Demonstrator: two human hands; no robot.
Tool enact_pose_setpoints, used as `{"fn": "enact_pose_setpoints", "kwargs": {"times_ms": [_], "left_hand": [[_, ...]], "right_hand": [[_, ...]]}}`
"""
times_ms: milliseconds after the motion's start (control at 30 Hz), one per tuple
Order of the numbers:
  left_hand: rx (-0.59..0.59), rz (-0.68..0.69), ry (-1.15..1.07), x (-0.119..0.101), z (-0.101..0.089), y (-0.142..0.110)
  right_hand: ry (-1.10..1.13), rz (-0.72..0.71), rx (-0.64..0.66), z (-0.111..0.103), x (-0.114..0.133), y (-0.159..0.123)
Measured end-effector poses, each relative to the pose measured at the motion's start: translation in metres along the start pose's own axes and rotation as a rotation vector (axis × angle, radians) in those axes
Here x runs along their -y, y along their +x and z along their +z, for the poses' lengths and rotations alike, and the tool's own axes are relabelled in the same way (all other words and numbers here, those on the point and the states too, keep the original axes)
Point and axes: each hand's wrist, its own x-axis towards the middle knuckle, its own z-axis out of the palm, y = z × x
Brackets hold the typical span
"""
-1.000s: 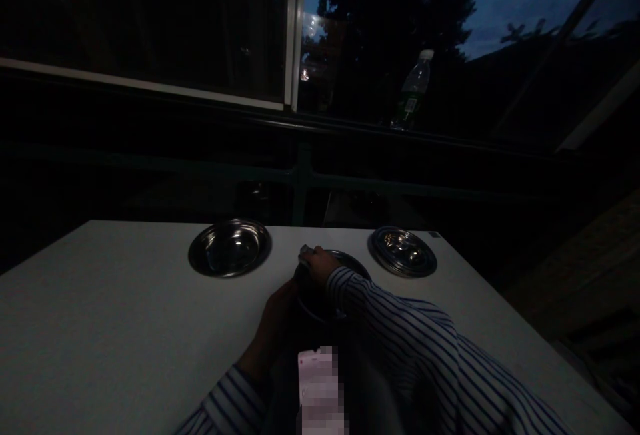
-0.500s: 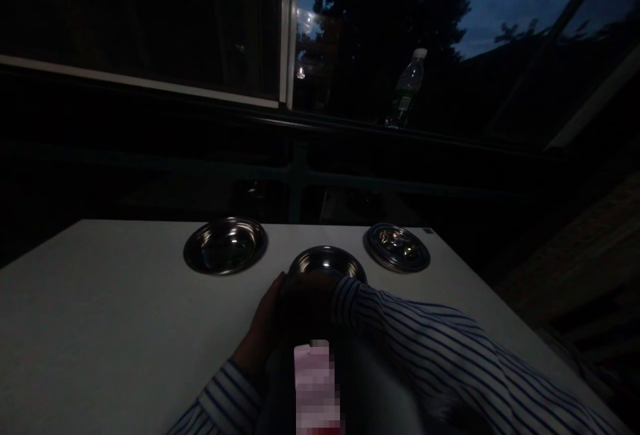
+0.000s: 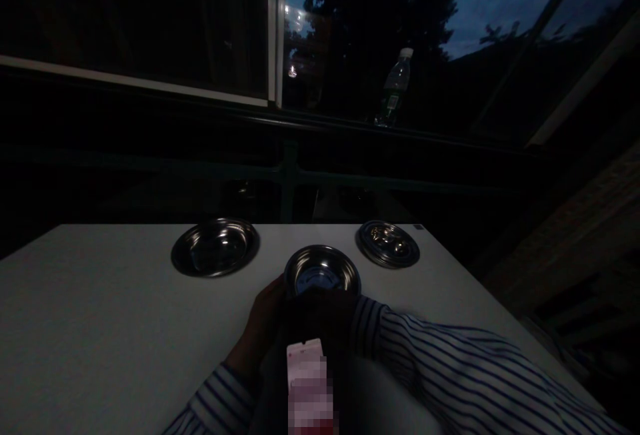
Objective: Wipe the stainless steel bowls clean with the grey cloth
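Observation:
A round steel bowl (image 3: 323, 258) stands on the white table in front of me, its shiny inside partly in view. My left hand (image 3: 265, 305) curves against the bowl's left side and grips it there. Over the near rim lies my right hand (image 3: 320, 308), bent inward from the right. It is so dark that its fingers cannot be made out, nor whether they hold anything. Both sleeves are striped. Below the hands glows a phone screen (image 3: 306, 371), partly pixelated; what supports it is hidden.
A wide steel dish (image 3: 216, 248) rests at the table's back left. At the back right sits a stack of steel plates (image 3: 387, 243) with shiny pieces on top. Behind the white table (image 3: 125, 321), a clear plastic bottle (image 3: 395, 88) stands on the window ledge.
The view has shifted slightly, so things appear further left. My right hand sits lower over the bowl, and more of the bowl's inside shows. My left hand stays at its side.

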Motion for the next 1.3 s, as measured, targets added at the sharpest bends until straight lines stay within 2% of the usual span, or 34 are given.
{"fn": "enact_pose_setpoints", "kwargs": {"times_ms": [133,267,400,533,733,933,1100,1300], "left_hand": [[0.003,-0.013,-0.03,0.002,0.0,0.0],[-0.01,-0.044,-0.048,0.009,-0.003,0.004],[-0.014,-0.059,-0.068,0.014,-0.006,0.006],[-0.017,-0.077,-0.091,0.014,-0.006,0.007],[0.015,-0.071,-0.101,0.01,-0.006,0.005],[0.038,-0.026,-0.066,0.005,-0.007,0.004],[0.008,0.004,-0.075,0.0,-0.006,0.004],[-0.015,-0.015,-0.139,0.003,-0.006,0.007]], "right_hand": [[-0.114,-0.111,-0.02,-0.001,0.0,-0.023],[-0.232,-0.123,-0.082,0.0,-0.008,-0.048],[-0.473,0.017,-0.135,-0.01,-0.032,-0.068],[-0.554,0.164,-0.164,-0.029,-0.058,-0.071],[-0.597,0.214,-0.113,-0.058,-0.077,-0.026],[-0.642,0.185,-0.008,-0.072,-0.074,0.037],[-0.673,0.117,0.011,-0.064,-0.055,0.076],[-0.588,-0.046,0.053,-0.038,-0.028,0.096]]}}
